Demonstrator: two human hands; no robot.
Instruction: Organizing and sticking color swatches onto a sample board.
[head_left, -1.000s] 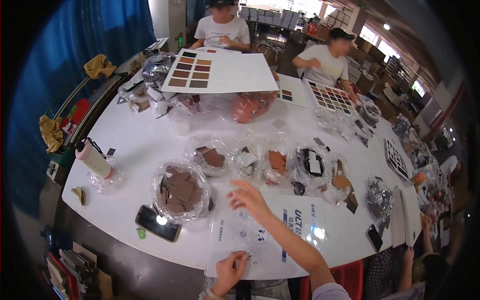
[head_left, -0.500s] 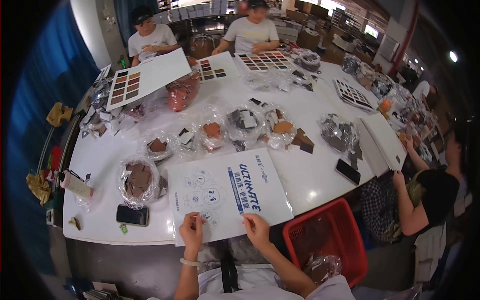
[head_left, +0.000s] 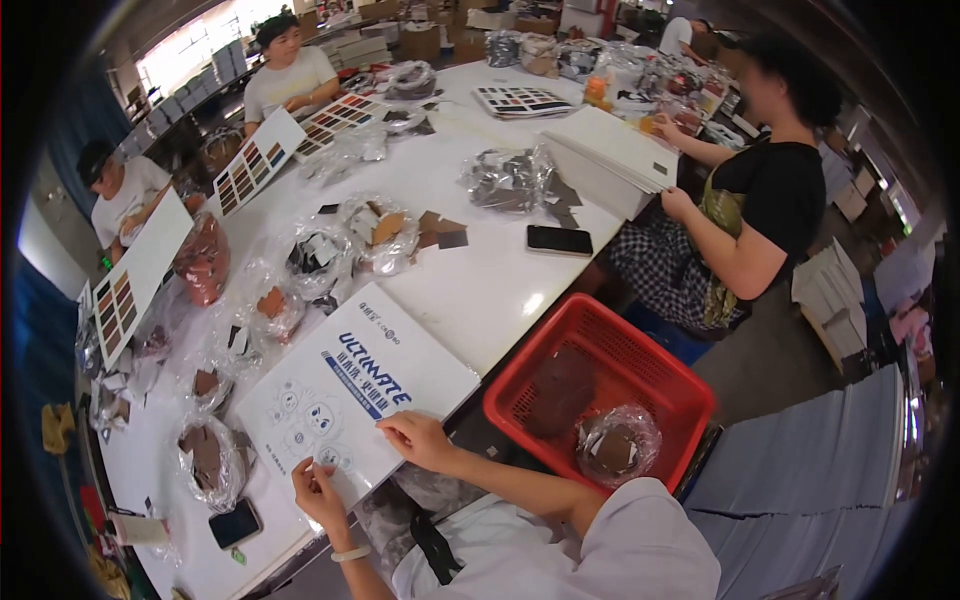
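Observation:
A glossy white printed board (head_left: 300,375), with blue lettering and cartoon line drawings, lies at a slant by the near table edge. My left hand (head_left: 318,492), with a pale bangle at the wrist, is over its near edge, fingers curled and tips pinched together. Over the board's right part, my right hand (head_left: 418,440) is closed too, its thumb against the fingers at the blue print. Whatever either hand pinches is too small or hidden to make out. Beside the board's left corner sits a plastic bag of brown swatches (head_left: 207,462).
A red basket (head_left: 500,405) with bagged brown pieces stands right of the table. Phones (head_left: 236,523) (head_left: 559,240) and a pink-capped bottle (head_left: 138,528) lie on the table (head_left: 480,320). Bags of swatches and sample boards (head_left: 150,270) surround them. A co-worker (head_left: 770,190) handles large white boards (head_left: 610,150) at right.
The view has swung to the right, so the table and board appear turned and shifted left, and more of the red basket shows. Both hands stay pinched at the board.

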